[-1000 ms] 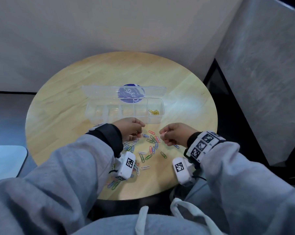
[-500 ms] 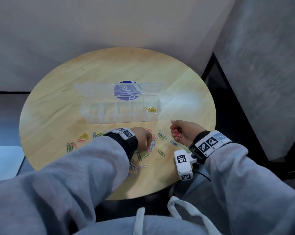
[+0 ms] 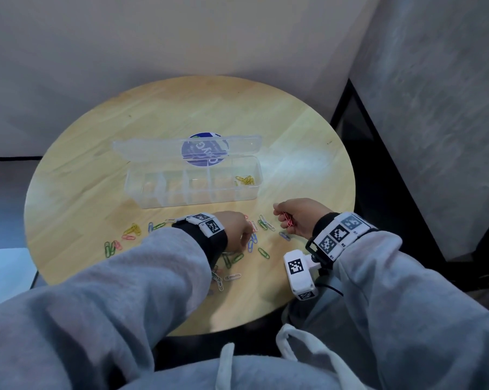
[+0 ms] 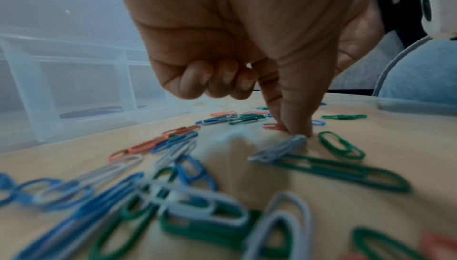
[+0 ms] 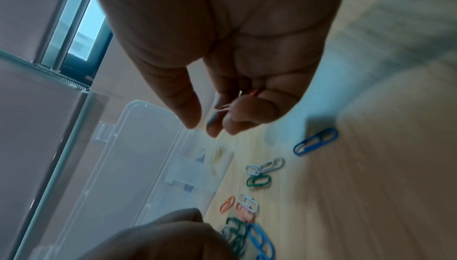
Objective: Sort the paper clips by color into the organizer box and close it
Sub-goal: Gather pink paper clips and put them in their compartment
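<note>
Pale walls close round a round, light wooden worktop point(image 3: 77, 175) that carries everything. Beyond both hands stands a clear plastic organizer box point(image 3: 194, 183) with five compartments in a row, its lid point(image 3: 153, 147) swung open to the far side. One compartment, the rightmost, nearest the right hand, holds a small heap of yellow paper clips point(image 3: 245, 180); their number cannot be told. The other four look bare.

The right hand point(image 3: 299, 219) hangs above the worktop with its fingers curled round a bunch of pink-red paper clips point(image 3: 286, 218); at least two show, the rest hidden in the fist. Just below this hand lies one blue paper clip point(image 5: 316, 144), and between the two hands lie two white clips point(image 5: 265, 166) and one green clip point(image 5: 258, 181).

The left hand point(image 3: 236, 228) is down among the loose mixed-colour paper clips point(image 4: 188, 190). Three of its fingers are folded into the palm, while thumb and forefinger reach to the worktop and pinch the end of one grey-white paper clip point(image 4: 279, 149), which lies across a long green clip point(image 4: 346, 172). Blue, green, white and orange-red clips crowd under its wrist, too blurred to count. To the outer side of the left forearm lie a few more: yellow ones point(image 3: 133, 228), two green point(image 3: 108, 248) and some pink point(image 3: 128, 237).
</note>
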### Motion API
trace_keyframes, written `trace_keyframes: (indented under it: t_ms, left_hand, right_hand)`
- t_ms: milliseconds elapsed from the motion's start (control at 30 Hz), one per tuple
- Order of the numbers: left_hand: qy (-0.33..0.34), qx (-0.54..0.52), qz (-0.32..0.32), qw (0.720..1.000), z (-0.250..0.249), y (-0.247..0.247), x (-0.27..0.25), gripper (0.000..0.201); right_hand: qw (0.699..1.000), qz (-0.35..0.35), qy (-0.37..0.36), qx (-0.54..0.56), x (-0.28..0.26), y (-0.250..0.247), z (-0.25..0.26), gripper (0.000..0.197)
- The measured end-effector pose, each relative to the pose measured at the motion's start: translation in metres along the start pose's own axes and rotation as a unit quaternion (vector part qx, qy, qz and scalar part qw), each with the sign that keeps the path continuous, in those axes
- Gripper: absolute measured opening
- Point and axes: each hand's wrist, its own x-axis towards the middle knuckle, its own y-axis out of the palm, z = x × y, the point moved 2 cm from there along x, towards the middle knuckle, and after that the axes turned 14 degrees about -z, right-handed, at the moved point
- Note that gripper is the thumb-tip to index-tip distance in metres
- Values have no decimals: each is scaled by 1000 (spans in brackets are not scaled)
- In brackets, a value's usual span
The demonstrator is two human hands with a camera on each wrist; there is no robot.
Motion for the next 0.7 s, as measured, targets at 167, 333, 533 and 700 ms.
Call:
trace_keyframes:
  t_ms: [167, 333, 533, 700]
  left_hand:
    - [-6, -9, -7, 1000, 3, 1, -2, 11]
    - [-24, -31, 0, 999, 5, -2, -4, 9]
    - [-54, -46, 30, 997, 3, -1, -6, 23]
    - [-176, -298, -48, 937, 31, -15, -18, 23]
  right_hand:
    - [994, -5, -38, -98, -3, 5, 3, 22]
    - [992, -1, -38, -124, -1, 11, 4, 22]
    - [946, -24, -128, -298, -4, 22, 13, 16]
    - [890, -35, -196, -411, -3, 35, 23, 20]
